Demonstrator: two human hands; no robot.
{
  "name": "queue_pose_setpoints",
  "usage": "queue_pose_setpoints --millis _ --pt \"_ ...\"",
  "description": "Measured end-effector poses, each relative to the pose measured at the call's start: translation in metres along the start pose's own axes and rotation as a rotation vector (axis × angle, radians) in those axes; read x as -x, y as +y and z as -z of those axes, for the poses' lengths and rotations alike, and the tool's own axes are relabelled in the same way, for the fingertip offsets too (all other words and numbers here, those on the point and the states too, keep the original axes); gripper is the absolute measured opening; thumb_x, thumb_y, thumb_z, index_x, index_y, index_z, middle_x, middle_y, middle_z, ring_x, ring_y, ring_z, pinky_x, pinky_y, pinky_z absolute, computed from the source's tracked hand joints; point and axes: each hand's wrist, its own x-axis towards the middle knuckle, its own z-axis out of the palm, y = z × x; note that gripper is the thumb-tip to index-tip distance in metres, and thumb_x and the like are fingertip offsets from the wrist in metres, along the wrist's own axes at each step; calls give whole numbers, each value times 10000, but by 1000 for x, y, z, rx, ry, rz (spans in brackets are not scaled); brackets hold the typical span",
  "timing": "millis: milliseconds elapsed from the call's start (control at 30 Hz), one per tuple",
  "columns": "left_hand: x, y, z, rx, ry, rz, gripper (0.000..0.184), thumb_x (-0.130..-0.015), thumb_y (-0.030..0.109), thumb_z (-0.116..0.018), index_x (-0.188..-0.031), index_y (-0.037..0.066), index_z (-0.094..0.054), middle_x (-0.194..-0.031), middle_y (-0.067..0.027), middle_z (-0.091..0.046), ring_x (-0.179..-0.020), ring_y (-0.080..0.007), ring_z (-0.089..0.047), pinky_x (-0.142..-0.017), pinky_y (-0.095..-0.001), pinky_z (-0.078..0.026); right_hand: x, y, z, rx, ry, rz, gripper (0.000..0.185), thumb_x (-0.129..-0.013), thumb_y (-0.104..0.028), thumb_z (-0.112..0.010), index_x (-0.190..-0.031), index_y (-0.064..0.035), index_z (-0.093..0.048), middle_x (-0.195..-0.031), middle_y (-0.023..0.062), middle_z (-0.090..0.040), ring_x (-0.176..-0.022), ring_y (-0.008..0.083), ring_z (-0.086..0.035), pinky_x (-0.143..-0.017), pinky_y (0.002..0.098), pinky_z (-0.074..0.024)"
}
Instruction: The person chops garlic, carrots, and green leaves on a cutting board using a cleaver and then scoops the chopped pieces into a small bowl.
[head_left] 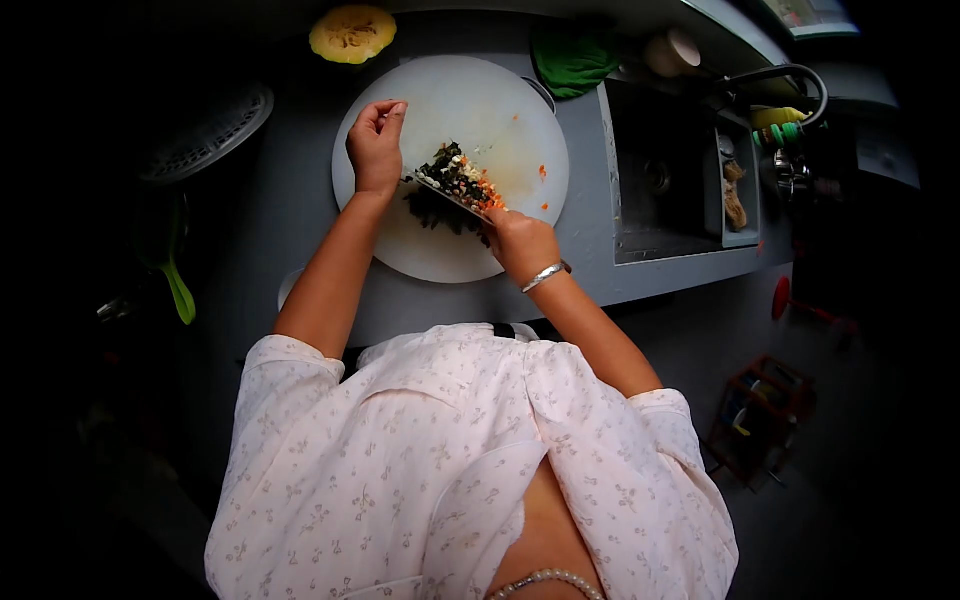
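My right hand [526,245] grips a knife [452,198], its blade seen nearly edge-on across a chopped heap. Dark greens, white bits and orange bits make up the chopped vegetables [455,172] on the far side of the blade, and more dark greens lie on its near side. My left hand [378,148] is closed with fingers curled, near the left rim of the round white cutting board [440,95]; I see nothing in it. A few orange scraps [543,172] are scattered to the right on the board.
A cut yellow squash [352,34] sits behind the board, with a green cloth [572,62] farther right. The sink [655,140] and its faucet [815,85] are at right. A grey basket [215,135] and a green-handled pan [178,290] are at left.
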Motion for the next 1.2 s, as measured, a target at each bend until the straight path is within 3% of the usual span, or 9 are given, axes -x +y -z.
queue_pose_setpoints --millis 100,333,400,500,667,867,933,1200 --pt "3 9 3 -54 3 21 159 -899 166 -667 -954 17 -671 -741 74 -554 -633 -6 -412 -577 -166 -346 4 -3 21 -59 20 11 106 -817 -169 -608 -793 -72 -573 -703 125 -652 -617 309 -656 -556 415 -527" --pt "20 -11 15 76 115 181 149 -887 155 -671 -945 18 -666 -692 65 -520 -617 -17 -404 -555 -186 -345 -1 -5 30 27 -189 31 129 -854 -185 -574 -811 -64 -564 -683 128 -650 -627 320 -658 -563 421 -529" --pt "30 -15 11 -10 138 42 147 -891 160 -668 -939 22 -670 -692 70 -517 -610 -19 -393 -553 -185 -342 1 4 10 36 -210 36 129 -858 -185 -569 -816 -63 -560 -681 129 -650 -624 315 -659 -559 418 -530" --pt "39 -3 10 -100 142 10 153 -900 152 -664 -961 11 -670 -753 74 -573 -634 5 -413 -565 -158 -335 7 13 -3 36 -117 68 128 -859 -185 -570 -818 -65 -556 -683 130 -650 -621 308 -661 -551 410 -531" --pt "35 6 9 -35 159 -8 154 -899 156 -663 -945 10 -669 -728 69 -545 -635 -8 -408 -568 -171 -346 3 24 7 -50 -55 146 161 -850 -224 -603 -792 -77 -571 -700 127 -653 -616 307 -658 -555 410 -531" --pt "66 39 12 68 237 189 149 -899 161 -665 -931 16 -664 -750 55 -545 -664 -22 -432 -608 -171 -364 -2 33 56 -48 -221 272 199 -863 -271 -606 -823 -76 -616 -670 136 -641 -613 332 -642 -562 443 -517" --pt "81 24 12 26 260 222 155 -925 164 -634 -953 12 -650 -665 74 -500 -531 -5 -316 -468 -192 -253 3 40 53 -26 -249 306 202 -868 -274 -603 -830 -76 -618 -665 137 -640 -614 332 -641 -564 445 -515" --pt "106 -1 0 43 418 220 147 -924 158 -633 -950 14 -651 -726 57 -548 -621 -8 -417 -559 -176 -341 -18 69 35 102 -322 457 211 -892 -281 -568 -847 -80 -613 -672 109 -652 -607 310 -647 -539 428 -521"
